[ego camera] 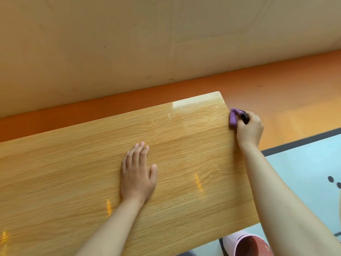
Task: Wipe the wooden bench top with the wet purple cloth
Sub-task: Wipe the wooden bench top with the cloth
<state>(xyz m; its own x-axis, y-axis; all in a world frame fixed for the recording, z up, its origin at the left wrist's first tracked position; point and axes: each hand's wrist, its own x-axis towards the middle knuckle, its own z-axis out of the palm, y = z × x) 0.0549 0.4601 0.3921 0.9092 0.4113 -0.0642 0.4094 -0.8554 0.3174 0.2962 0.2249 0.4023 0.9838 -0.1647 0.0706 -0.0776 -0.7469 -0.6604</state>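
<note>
Head view: right hand (250, 129) fingers curl tight around the purple cloth (234, 117), pressing it on the bench top's (73, 172) end edge. Left hand (137, 174) lies flat, fingers open, mid-bench.

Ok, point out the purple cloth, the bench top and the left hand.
purple cloth (232, 118): head view, on its bunched part at the bench's right end.
bench top (73, 172): head view, bare wood.
left hand (137, 174): head view, back of hand.

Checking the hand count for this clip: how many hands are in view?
2. The left hand lies flat on the bench top; the right hand grips the purple cloth at the bench's right end.
</note>
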